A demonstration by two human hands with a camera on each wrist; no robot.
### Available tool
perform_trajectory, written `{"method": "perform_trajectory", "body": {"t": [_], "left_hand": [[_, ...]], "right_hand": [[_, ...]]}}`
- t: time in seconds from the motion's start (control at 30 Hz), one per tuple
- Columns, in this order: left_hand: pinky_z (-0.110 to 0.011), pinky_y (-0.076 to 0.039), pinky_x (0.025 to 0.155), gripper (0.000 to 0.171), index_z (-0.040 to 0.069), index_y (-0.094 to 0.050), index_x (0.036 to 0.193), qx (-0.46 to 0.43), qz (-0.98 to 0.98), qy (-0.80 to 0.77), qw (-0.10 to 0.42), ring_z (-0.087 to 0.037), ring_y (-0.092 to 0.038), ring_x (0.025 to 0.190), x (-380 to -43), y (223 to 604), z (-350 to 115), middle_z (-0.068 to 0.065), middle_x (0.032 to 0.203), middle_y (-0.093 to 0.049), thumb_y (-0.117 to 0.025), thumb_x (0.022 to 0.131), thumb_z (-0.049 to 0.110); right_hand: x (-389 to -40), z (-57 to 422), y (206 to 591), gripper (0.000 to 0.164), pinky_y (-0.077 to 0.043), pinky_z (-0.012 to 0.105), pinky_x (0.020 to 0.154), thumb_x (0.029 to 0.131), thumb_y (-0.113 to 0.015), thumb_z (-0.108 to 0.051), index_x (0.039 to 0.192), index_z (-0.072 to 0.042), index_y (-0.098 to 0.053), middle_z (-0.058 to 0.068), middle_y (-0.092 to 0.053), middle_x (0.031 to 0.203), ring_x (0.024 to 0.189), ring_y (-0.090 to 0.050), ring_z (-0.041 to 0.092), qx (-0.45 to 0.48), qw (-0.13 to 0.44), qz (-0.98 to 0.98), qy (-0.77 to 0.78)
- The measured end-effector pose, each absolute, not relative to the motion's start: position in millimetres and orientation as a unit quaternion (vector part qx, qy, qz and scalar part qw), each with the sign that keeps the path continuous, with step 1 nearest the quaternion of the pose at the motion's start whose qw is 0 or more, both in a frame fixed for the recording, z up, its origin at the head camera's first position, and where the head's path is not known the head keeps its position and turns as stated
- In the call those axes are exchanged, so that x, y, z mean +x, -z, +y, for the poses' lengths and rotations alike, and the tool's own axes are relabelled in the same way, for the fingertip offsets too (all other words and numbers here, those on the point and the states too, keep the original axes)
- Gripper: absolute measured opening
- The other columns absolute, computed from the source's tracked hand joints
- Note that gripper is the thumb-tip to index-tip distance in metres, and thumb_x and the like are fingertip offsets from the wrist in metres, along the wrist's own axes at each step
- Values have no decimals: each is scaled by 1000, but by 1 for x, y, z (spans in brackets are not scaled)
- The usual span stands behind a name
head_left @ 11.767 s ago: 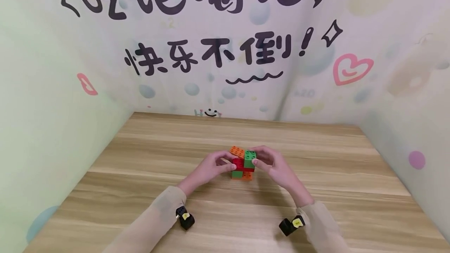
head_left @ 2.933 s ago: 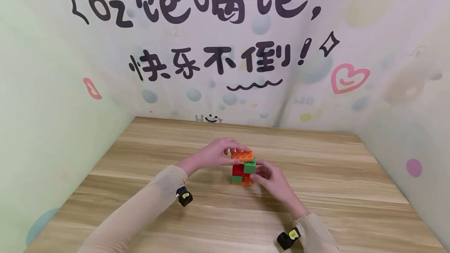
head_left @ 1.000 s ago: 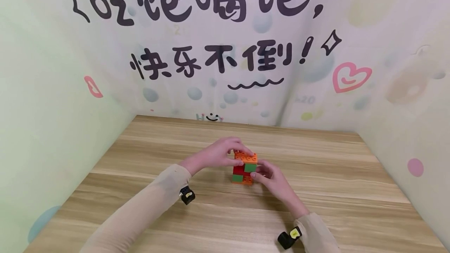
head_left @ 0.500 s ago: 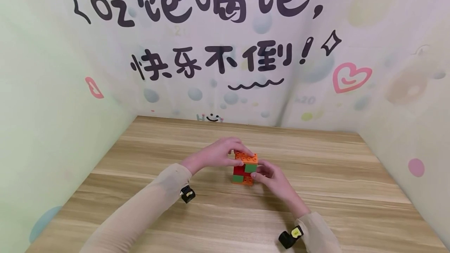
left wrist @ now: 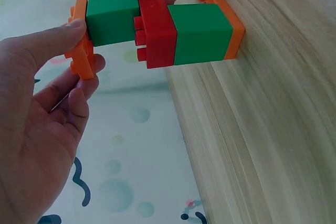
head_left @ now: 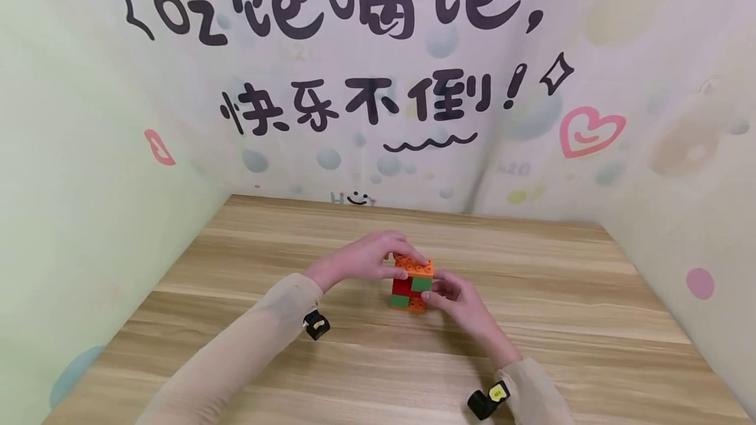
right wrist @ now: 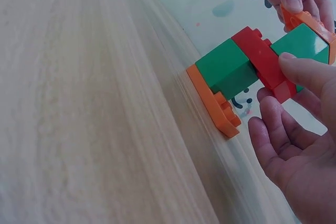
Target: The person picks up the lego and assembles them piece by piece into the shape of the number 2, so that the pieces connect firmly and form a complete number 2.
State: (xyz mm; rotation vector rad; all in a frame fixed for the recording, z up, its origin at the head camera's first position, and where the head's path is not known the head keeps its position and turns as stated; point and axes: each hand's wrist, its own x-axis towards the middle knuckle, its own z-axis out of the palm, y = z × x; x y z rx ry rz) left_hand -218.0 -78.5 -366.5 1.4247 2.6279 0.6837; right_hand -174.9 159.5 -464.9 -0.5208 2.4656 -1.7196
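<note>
A stack of toy building bricks stands upright on the table. Its base is a thin orange brick (left wrist: 239, 38), with a green brick (left wrist: 202, 34) on one end. Above lies a red brick (left wrist: 160, 30), then a second green brick (left wrist: 113, 17) on the red one's right end in the head view. A thin orange brick (head_left: 418, 268) tops the stack. My left hand (head_left: 369, 256) pinches this top brick between thumb and fingers. From the right, my right hand (head_left: 463, 303) grips the red brick, thumb at its near side and fingers behind, touching the upper green brick's edge.
The wood-grain table (head_left: 354, 359) runs back to a printed cloth wall (head_left: 295, 169) with black lettering, with pale walls on both sides. A black wrist camera sits on the left sleeve (head_left: 248, 346) and another on the right sleeve (head_left: 531, 385).
The top orange brick, earlier held at the upper green brick's left, was brought over and lowered onto it, covering its studs. During the last second both hands stay almost still.
</note>
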Motion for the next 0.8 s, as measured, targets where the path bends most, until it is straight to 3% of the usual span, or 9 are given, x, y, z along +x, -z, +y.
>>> {"method": "perform_trajectory", "body": {"t": [0.17,0.4,0.57,0.8], "left_hand": [[-25,-43,76,40,28,-65,131,462,857,-225,49,-27,-57,96,-218,367,-81,2,105,-63,-71,92,21],[-25,-43,80,41,28,-64,132,476,853,-209,35,-11,-49,90,-220,367,-78,3,102,-61,-70,92,20],[-27,-44,84,41,29,-62,133,476,857,-195,36,-12,-49,92,-220,366,-77,3,102,-60,-68,93,20],[-30,-45,87,41,28,-63,133,474,857,-196,41,-13,-49,93,-221,367,-76,3,105,-62,-69,93,21]], "right_hand": [[-176,158,467,41,-53,23,84,93,-69,-20,130,-8,-59,17,-70,114,98,-66,13,-174,47,807,563],[-176,158,466,42,-53,22,83,93,-69,-19,130,-4,-58,20,-69,112,96,-66,12,-173,52,801,571],[-178,158,467,41,-53,21,81,92,-70,-18,129,-5,-59,18,-70,109,91,-66,7,-166,49,801,573],[-178,158,466,41,-53,22,83,91,-71,-21,129,-9,-60,16,-70,112,94,-66,11,-153,60,802,574]]}}
